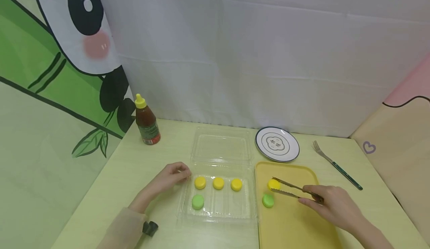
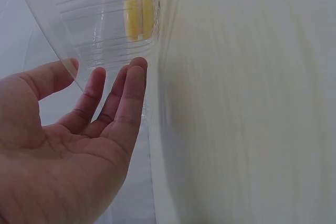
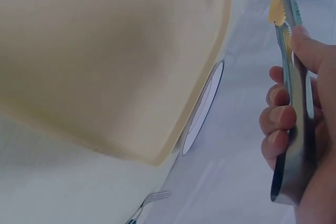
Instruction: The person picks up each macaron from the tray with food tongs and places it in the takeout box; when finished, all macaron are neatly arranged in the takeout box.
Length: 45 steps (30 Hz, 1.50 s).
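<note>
- My right hand (image 1: 334, 204) grips the tongs (image 3: 300, 93), fingers curled round their arms.
- My left hand (image 1: 169, 178) pinches nothing; its fingers are loosely bent, thumb apart, beside the container's left edge. I cannot tell whether the fingertips touch it.
- From my right hand the tongs' long axis runs left and slightly away from me, their tips on either side of a yellow macaron (image 1: 273, 184). I cannot tell how firmly they press it.
- That macaron is at the tray's left side, left of my right hand, which is by far the nearer.
- A green macaron (image 1: 268, 200) sits just nearer me on the yellow tray (image 1: 295, 226).
- The clear container (image 1: 231, 204) lies left of the tray, between it and my left hand, with three yellow macarons (image 1: 218, 183) across its far row and another green macaron (image 1: 198, 202) at near left.
</note>
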Available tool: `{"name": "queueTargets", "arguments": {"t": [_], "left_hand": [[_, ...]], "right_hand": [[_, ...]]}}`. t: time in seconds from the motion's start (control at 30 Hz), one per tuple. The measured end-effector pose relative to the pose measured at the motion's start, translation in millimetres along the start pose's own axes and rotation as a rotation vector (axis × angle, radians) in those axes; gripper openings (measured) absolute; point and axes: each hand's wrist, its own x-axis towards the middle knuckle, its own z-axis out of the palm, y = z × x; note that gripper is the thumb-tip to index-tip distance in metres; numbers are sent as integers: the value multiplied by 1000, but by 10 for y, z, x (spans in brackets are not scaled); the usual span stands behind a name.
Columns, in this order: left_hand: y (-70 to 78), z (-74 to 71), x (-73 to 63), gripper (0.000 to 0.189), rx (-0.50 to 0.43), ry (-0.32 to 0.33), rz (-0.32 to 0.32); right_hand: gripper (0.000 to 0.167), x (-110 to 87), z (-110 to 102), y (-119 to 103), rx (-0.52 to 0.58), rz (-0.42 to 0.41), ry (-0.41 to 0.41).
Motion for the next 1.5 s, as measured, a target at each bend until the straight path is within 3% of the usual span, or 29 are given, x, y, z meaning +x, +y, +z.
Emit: {"name": "queueTargets", "arguments": {"t": [0.3,0.97,1.5], "left_hand": [[14,-3,-8,28,-11,-9,6],[11,-1,7,28,-10,-17,7],[15,-4,-12,27,-21,-8,-11]], "right_hand": [[25,282,62,-173,60,-86,-2],[21,774,382,-531,81,-262,-99],[35,975,510,-786,41,-256,-293]]}}
